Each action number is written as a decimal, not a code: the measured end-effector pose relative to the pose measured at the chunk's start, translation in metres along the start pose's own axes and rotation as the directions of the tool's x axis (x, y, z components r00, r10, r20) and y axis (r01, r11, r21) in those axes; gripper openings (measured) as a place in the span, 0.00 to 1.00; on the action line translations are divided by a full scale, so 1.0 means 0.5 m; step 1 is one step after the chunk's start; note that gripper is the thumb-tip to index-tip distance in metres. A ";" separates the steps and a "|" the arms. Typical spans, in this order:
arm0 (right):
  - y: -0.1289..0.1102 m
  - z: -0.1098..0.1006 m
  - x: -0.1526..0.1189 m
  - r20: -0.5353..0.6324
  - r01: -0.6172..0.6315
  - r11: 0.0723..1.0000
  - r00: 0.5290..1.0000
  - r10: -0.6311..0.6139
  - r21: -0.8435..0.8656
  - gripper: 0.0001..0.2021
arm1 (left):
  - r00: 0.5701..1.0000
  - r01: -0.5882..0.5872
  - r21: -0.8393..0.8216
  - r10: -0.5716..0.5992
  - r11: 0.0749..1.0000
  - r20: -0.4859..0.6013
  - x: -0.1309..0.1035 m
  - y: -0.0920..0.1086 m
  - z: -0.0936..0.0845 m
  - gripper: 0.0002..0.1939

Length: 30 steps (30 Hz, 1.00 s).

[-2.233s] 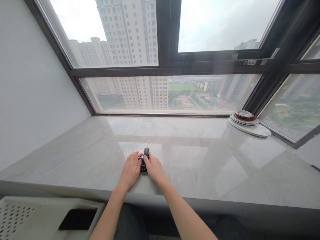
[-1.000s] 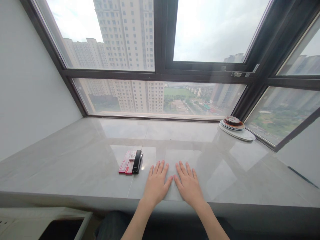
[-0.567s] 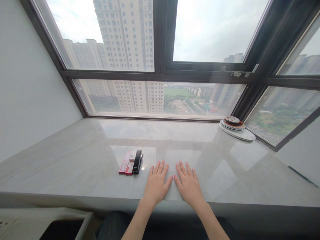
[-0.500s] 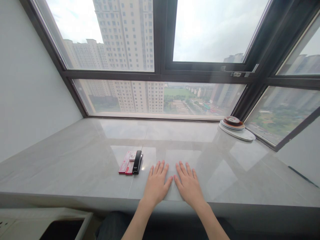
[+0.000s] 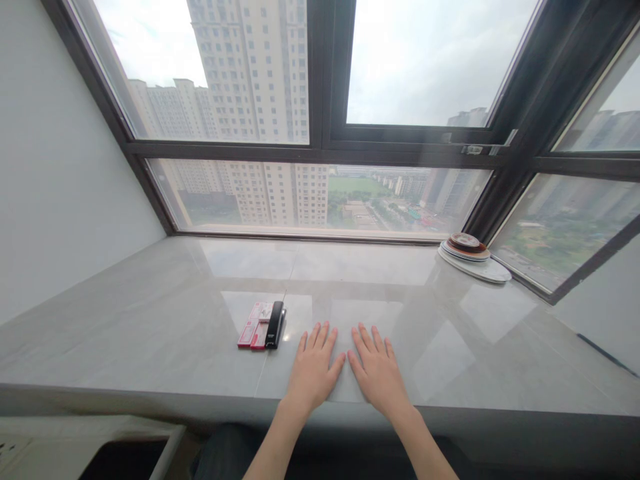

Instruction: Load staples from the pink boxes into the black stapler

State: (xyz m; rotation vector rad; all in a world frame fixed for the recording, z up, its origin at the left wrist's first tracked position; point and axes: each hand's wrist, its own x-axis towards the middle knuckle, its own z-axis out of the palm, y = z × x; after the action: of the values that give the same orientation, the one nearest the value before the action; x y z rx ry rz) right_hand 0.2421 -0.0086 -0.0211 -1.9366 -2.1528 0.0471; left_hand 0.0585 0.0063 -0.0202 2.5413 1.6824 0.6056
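My left hand [image 5: 314, 363] lies flat, palm down, on the glossy stone sill [image 5: 165, 333], its fingers spread and holding nothing. Beside it my right hand [image 5: 377, 367] rests the same way, and the two thumbs point toward each other with a small gap. To the left of my left hand, apart from it, lies a black stapler [image 5: 275, 325]. Touching the stapler's left side are flat red-and-white boxes [image 5: 249, 325], with a small white box [image 5: 266, 312] among them. What the boxes contain is hidden.
A stack of round plates or mats [image 5: 470, 253] sits in the far right corner by the window frame [image 5: 320, 155]. The sill's front edge [image 5: 175, 399] runs under my wrists. A pale cabinet or drawer [image 5: 100, 427] stands below at left.
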 end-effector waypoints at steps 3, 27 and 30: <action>0.000 0.000 -0.001 -0.007 0.000 1.000 1.000 -0.001 -0.010 0.29 | 1.000 0.003 0.021 -0.003 1.000 0.012 -0.001 0.002 -0.003 0.30; -0.002 -0.008 -0.001 0.008 0.001 1.000 1.000 -0.001 0.007 0.29 | 1.000 -0.006 0.031 0.005 1.000 0.017 0.001 0.002 -0.006 0.29; -0.002 -0.008 -0.001 0.009 0.000 1.000 1.000 0.000 0.003 0.29 | 1.000 -0.009 0.033 0.009 0.999 0.017 0.000 0.001 -0.004 0.29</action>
State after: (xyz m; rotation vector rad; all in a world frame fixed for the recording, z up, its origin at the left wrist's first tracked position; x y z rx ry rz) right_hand 0.2419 -0.0097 -0.0168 -1.9386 -2.1573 0.0597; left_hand 0.0583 0.0059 -0.0182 2.5704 1.6907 0.5606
